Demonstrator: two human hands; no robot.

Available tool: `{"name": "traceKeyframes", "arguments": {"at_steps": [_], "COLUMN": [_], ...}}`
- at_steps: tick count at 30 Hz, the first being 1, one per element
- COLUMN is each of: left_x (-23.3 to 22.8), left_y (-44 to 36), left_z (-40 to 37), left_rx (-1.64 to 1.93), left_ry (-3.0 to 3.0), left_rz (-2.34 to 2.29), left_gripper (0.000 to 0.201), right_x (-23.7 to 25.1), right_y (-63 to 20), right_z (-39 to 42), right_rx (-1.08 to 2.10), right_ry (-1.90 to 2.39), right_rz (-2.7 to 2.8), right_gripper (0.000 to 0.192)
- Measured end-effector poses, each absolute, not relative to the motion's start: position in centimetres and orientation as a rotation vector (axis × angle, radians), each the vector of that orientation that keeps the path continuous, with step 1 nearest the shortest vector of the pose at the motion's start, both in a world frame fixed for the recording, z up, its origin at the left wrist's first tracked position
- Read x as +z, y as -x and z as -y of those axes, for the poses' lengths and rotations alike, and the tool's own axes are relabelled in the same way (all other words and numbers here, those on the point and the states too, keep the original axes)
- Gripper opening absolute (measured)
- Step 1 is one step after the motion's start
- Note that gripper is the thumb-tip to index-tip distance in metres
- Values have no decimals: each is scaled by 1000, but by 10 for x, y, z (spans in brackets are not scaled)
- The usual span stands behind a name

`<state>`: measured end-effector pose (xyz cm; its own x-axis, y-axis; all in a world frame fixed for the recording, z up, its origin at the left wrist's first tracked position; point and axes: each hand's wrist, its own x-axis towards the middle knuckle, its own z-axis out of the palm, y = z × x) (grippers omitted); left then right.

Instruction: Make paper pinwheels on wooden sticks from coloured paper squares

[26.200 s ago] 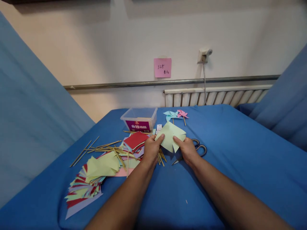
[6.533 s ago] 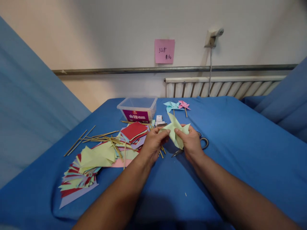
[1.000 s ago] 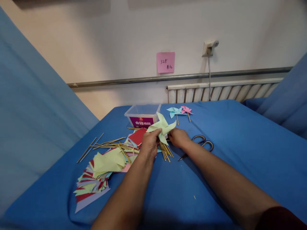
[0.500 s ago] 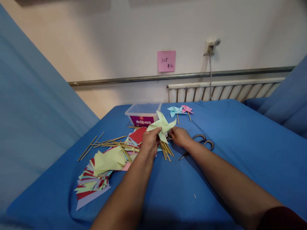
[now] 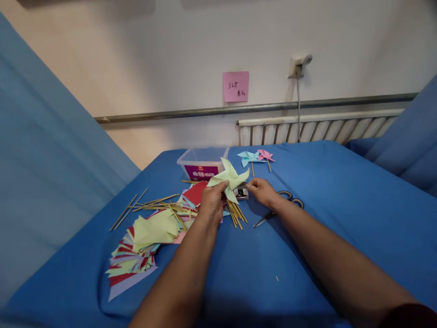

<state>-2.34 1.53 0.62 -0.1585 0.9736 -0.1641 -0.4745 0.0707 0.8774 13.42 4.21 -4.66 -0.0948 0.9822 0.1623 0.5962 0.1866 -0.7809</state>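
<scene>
I noted the left hand (image 5: 212,203) pinching a folded green pinwheel (image 5: 229,178), no stick fitted; right hand (image 5: 262,192) fingers closed at a small box (image 5: 241,193). Two finished pinwheels (image 5: 255,156) lay far; paper stack (image 5: 139,248) uncut.

A green paper pinwheel (image 5: 229,178) is pinched by the left hand (image 5: 212,203); at three o'clock, the right hand (image 5: 262,191) is poised beside a small box (image 5: 241,193).

Blue sheet (image 5: 341,205) over the whole surface. Clear plastic tub (image 5: 202,162) with a purple label at the far edge, blue pinwheel (image 5: 248,157) and pink pinwheel (image 5: 265,155) just right of it. Messy fan of coloured paper squares (image 5: 136,248) on the left, loose wooden sticks (image 5: 150,204) scattered across it. Scissors (image 5: 285,202) lying on the right. Pink sticky note (image 5: 235,86) on the wall, radiator (image 5: 321,130) below.
</scene>
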Motion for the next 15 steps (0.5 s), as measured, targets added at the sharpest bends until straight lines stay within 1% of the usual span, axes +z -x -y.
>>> {"name": "traceKeyframes", "arguments": {"at_steps": [3, 7, 10, 13, 15], "left_x": [6, 6, 8, 10, 11], "left_y": [22, 20, 20, 21, 21], "left_z": [-14, -12, -13, -14, -14], "left_rx": [1430, 1399, 1418, 1447, 1452], "left_ry": [-666, -671, -651, -642, -633], "left_rz": [-1032, -1058, -1051, -1023, -1029], "left_gripper": [27, 23, 21, 22, 23], "right_x": [-51, -53, -44, -31, -24], "right_y": [-146, -154, -150, -138, -128], "right_z": [-31, -16, -14, -19, -24], "right_rx": [799, 808, 696, 540, 419], "right_ry": [1445, 1464, 1505, 1555, 1652], "right_rz": [1807, 1905, 1925, 1944, 2123], "right_gripper": [28, 20, 16, 22, 28]}}
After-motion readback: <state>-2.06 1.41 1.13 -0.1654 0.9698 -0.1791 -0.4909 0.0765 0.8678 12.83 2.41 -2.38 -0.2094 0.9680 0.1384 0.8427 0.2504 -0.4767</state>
